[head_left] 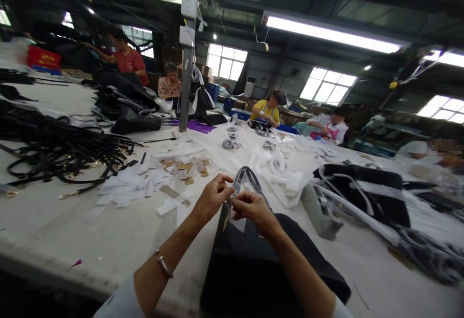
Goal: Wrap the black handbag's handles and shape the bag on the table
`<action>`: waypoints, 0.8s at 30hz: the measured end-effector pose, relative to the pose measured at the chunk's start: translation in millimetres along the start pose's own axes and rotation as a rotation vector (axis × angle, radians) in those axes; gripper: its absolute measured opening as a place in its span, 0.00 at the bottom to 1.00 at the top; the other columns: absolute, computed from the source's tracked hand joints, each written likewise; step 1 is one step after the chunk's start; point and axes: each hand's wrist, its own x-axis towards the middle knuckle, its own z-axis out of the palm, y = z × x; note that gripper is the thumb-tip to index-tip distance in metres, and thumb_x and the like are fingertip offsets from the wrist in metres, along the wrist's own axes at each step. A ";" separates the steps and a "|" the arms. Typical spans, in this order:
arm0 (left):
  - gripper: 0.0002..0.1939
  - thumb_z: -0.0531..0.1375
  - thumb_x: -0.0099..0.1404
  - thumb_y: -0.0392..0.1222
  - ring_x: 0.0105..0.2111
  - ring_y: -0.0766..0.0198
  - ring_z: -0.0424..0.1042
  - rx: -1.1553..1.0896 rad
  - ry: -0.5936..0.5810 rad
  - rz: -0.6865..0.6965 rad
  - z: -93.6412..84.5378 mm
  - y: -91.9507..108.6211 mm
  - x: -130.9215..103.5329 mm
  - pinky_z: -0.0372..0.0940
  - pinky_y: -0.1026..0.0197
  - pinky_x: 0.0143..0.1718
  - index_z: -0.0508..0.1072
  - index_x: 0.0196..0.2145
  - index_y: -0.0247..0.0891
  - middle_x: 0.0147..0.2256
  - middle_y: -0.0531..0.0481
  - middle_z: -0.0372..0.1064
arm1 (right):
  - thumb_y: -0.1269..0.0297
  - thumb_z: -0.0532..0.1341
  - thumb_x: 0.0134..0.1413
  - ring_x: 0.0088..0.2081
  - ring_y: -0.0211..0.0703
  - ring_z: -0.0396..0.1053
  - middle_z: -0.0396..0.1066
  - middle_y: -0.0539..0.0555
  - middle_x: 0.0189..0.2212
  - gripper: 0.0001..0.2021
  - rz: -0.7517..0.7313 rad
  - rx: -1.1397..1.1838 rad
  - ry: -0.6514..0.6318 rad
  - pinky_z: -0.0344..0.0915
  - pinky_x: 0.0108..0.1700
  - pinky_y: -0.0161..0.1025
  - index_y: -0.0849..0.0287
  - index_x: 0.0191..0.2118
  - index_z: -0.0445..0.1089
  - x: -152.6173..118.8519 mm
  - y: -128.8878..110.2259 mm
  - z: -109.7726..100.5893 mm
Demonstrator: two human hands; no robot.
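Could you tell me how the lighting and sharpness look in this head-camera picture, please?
Head view: ceiling tube lights and windows blow out white; wide-angle bending curves the table edge; hands and black bag are fairly sharp; far right is smeared.

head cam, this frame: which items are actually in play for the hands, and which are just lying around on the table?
In play:
left hand and right hand, both pinching the clear wrapped handle
black bag under the hands

Lying about:
black straps pile
paper scraps
white wrapping heap
black-and-white bag
tape rolls
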 end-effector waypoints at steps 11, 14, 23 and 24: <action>0.17 0.60 0.58 0.52 0.20 0.70 0.57 -0.161 -0.090 -0.081 28.2 7.1 -12.3 0.53 0.67 0.24 0.64 0.39 0.39 0.21 0.60 0.56 | 0.51 0.66 0.44 0.12 0.31 0.58 0.61 0.42 0.12 0.16 -0.045 -0.208 -0.064 0.62 0.16 0.30 0.61 0.27 0.69 -33.8 -16.9 -20.7; 0.14 0.60 0.59 0.51 0.22 0.70 0.59 -0.165 -0.053 -0.075 36.8 6.2 -16.1 0.54 0.67 0.25 0.64 0.37 0.40 0.23 0.59 0.59 | 0.52 0.66 0.45 0.13 0.31 0.61 0.63 0.42 0.13 0.15 -0.070 -0.235 0.015 0.61 0.16 0.28 0.60 0.27 0.67 -41.9 -15.3 -27.3; 0.22 0.61 0.58 0.57 0.22 0.67 0.62 -0.156 -0.162 -0.098 57.6 -6.7 -18.2 0.57 0.65 0.25 0.65 0.43 0.38 0.21 0.59 0.60 | 0.47 0.64 0.47 0.11 0.30 0.57 0.59 0.41 0.10 0.19 -0.043 -0.264 0.028 0.58 0.12 0.28 0.60 0.31 0.72 -55.8 -17.9 -36.7; 0.22 0.61 0.58 0.57 0.22 0.67 0.62 -0.133 -0.199 -0.095 58.4 -8.6 -18.5 0.57 0.65 0.25 0.66 0.43 0.38 0.21 0.58 0.61 | 0.46 0.64 0.47 0.10 0.30 0.56 0.59 0.41 0.10 0.19 -0.062 -0.243 0.061 0.56 0.11 0.27 0.60 0.31 0.71 -57.2 -22.5 -37.0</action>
